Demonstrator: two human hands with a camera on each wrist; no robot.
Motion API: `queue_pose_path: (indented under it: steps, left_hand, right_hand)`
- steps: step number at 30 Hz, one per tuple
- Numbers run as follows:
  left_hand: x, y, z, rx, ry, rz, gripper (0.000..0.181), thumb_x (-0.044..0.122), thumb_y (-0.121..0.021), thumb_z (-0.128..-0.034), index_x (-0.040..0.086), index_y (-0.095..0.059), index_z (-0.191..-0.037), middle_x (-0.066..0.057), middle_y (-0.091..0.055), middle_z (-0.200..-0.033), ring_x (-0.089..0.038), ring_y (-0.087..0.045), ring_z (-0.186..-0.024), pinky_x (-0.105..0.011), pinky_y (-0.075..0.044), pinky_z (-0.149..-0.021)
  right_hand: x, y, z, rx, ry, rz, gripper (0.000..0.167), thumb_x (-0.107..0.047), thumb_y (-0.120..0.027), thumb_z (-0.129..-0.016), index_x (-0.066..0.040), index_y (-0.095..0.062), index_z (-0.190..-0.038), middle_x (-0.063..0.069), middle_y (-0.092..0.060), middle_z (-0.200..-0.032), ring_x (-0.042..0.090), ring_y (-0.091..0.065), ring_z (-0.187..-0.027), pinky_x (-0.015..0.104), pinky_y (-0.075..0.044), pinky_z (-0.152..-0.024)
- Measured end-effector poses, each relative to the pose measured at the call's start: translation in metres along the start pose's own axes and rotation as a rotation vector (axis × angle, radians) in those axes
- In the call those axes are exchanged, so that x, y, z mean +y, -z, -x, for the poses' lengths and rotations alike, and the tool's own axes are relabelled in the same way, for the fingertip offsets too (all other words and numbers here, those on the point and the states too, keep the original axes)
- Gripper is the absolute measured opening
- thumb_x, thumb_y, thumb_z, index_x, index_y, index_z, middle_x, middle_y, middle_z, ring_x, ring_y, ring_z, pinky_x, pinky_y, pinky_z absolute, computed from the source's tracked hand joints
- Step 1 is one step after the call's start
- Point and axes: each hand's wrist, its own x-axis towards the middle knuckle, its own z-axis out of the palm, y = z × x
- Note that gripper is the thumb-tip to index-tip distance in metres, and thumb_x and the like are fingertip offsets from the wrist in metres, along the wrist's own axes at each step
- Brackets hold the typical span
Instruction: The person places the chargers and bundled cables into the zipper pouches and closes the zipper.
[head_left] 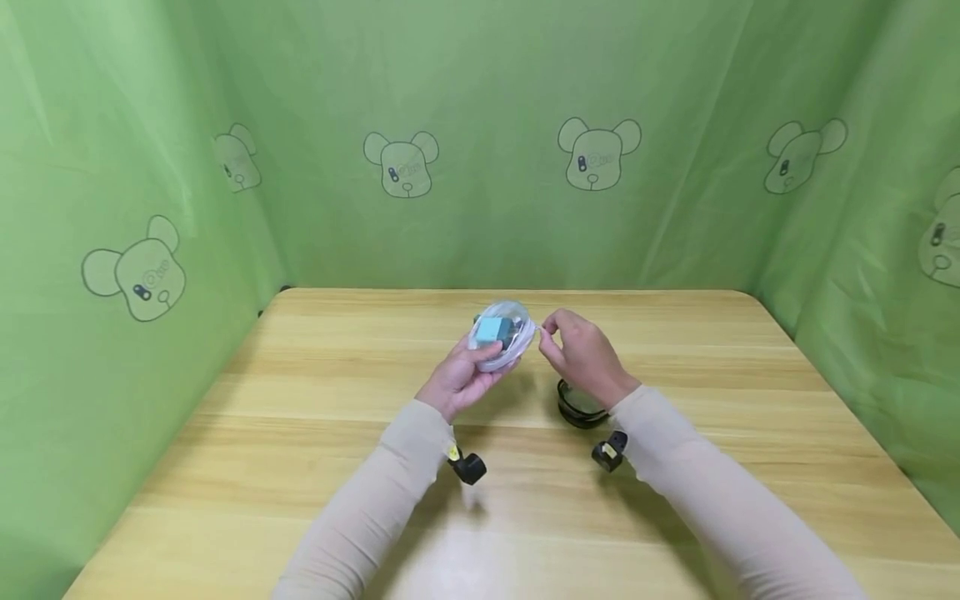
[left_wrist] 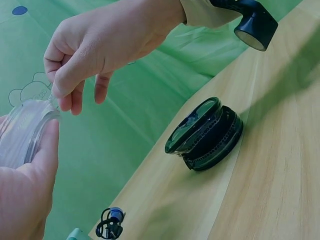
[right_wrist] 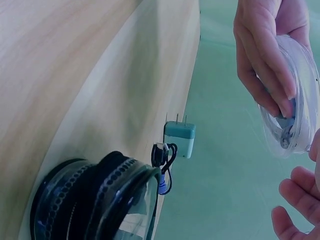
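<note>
My left hand [head_left: 459, 373] grips a clear round zip case [head_left: 522, 342] with a whitish zip band, holding it tilted above the table. Its thumb lies across the clear face, and the fingers wrap behind. At the case's right edge, my right hand [head_left: 588, 354] pinches a small pull tab between thumb and forefinger. The left wrist view shows that pinch right beside the zip band [left_wrist: 31, 125]. A greyish item is visible around the left fingertips in the right wrist view, but what it is I cannot tell.
A black-trimmed round case [head_left: 577, 408] with a clear top sits on the wooden table below my right hand. Farther back stand a teal-and-white plug charger [right_wrist: 179, 140] and a short black cable [right_wrist: 169, 162]. Green curtains [head_left: 480, 225] enclose the table.
</note>
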Motion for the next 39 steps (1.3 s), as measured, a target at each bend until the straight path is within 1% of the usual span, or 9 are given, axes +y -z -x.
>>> queue_pose_path:
  steps: [4, 7, 13, 17, 20, 24, 31, 35, 39]
  left_hand:
    - [0.001, -0.001, 0.0, 0.006, 0.004, -0.009, 0.071, -0.013, -0.037, -0.0958, 0.021, -0.017, -0.155, -0.023, -0.027, -0.151, -0.04, -0.033, -0.135, -0.034, -0.055, -0.086]
    - [0.0, -0.001, -0.001, 0.034, 0.006, -0.002, 0.072, -0.012, -0.039, -0.0958, 0.023, -0.016, -0.155, -0.023, -0.027, -0.15, -0.04, -0.035, -0.134, -0.034, -0.055, -0.084]
    - [0.0, -0.001, -0.003, 0.1, -0.005, 0.07, 0.062, -0.004, -0.045, -0.0979, 0.024, -0.021, -0.148, -0.024, -0.029, -0.147, -0.035, -0.049, -0.117, -0.035, -0.056, -0.08]
    - [0.0, -0.002, -0.002, 0.145, -0.019, 0.119, 0.059, 0.0, -0.049, -0.0972, 0.026, -0.022, -0.143, -0.022, -0.025, -0.147, -0.035, -0.048, -0.116, -0.036, -0.055, -0.082]
    - [0.0, -0.003, -0.002, 0.169, -0.031, 0.119, 0.065, -0.003, -0.05, -0.0952, 0.026, -0.02, -0.144, -0.021, -0.023, -0.147, -0.034, -0.046, -0.116, -0.034, -0.053, -0.083]
    - [-0.002, -0.004, -0.004, 0.192, -0.06, 0.099, 0.065, -0.005, -0.051, -0.0939, 0.023, -0.02, -0.144, -0.02, -0.029, -0.145, -0.03, -0.048, -0.112, -0.03, -0.05, -0.082]
    - [-0.006, -0.006, -0.008, 0.227, -0.094, 0.086, 0.055, 0.002, -0.053, -0.0964, 0.017, -0.032, -0.145, -0.019, -0.041, -0.138, -0.024, -0.05, -0.104, -0.026, -0.046, -0.079]
    - [-0.006, -0.007, -0.009, 0.245, -0.079, 0.15, 0.056, 0.008, -0.051, -0.0974, 0.012, -0.028, -0.148, -0.019, -0.042, -0.138, -0.024, -0.048, -0.109, -0.026, -0.044, -0.084]
    - [-0.006, -0.007, -0.011, 0.259, -0.075, 0.205, 0.062, 0.007, -0.05, -0.0947, 0.008, -0.02, -0.149, -0.02, -0.039, -0.139, -0.025, -0.046, -0.115, -0.026, -0.043, -0.089]
  right_hand:
    - [0.0, 0.001, 0.0, -0.005, -0.006, -0.009, 0.004, 0.0, -0.061, -0.084, -0.001, -0.057, -0.083, 0.013, -0.063, -0.078, 0.018, -0.05, -0.058, 0.031, -0.049, -0.05]
    - [-0.001, 0.002, 0.0, -0.012, -0.01, -0.014, 0.004, 0.0, -0.061, -0.084, 0.0, -0.057, -0.083, 0.013, -0.063, -0.078, 0.018, -0.051, -0.059, 0.031, -0.05, -0.051]
    - [-0.004, 0.003, 0.001, -0.028, 0.001, -0.016, 0.006, 0.001, -0.063, -0.084, 0.001, -0.057, -0.083, 0.012, -0.062, -0.077, 0.016, -0.049, -0.057, 0.03, -0.05, -0.05]
    - [-0.006, 0.003, 0.002, -0.027, 0.019, -0.017, 0.007, 0.003, -0.063, -0.083, 0.002, -0.057, -0.083, 0.012, -0.061, -0.075, 0.015, -0.048, -0.056, 0.03, -0.05, -0.05]
    - [-0.007, 0.002, 0.003, -0.023, 0.042, -0.014, 0.007, 0.004, -0.064, -0.082, 0.002, -0.057, -0.082, 0.011, -0.06, -0.073, 0.014, -0.046, -0.055, 0.028, -0.049, -0.049]
    - [-0.011, 0.0, 0.005, -0.024, 0.068, -0.034, 0.007, 0.003, -0.063, -0.083, 0.001, -0.057, -0.081, 0.01, -0.06, -0.071, 0.01, -0.043, -0.052, 0.024, -0.046, -0.045]
    - [-0.016, -0.002, 0.006, -0.026, 0.082, -0.039, 0.005, 0.001, -0.062, -0.084, 0.001, -0.058, -0.081, 0.009, -0.061, -0.072, 0.01, -0.044, -0.053, 0.023, -0.046, -0.046]
    - [-0.02, -0.003, 0.007, -0.054, 0.072, -0.045, 0.004, 0.001, -0.061, -0.085, 0.0, -0.057, -0.083, 0.007, -0.058, -0.071, 0.009, -0.041, -0.052, 0.022, -0.042, -0.044]
    - [-0.022, -0.005, 0.009, -0.067, 0.065, -0.046, 0.005, 0.0, -0.061, -0.085, -0.001, -0.057, -0.082, 0.005, -0.056, -0.069, 0.007, -0.038, -0.051, 0.02, -0.039, -0.042]
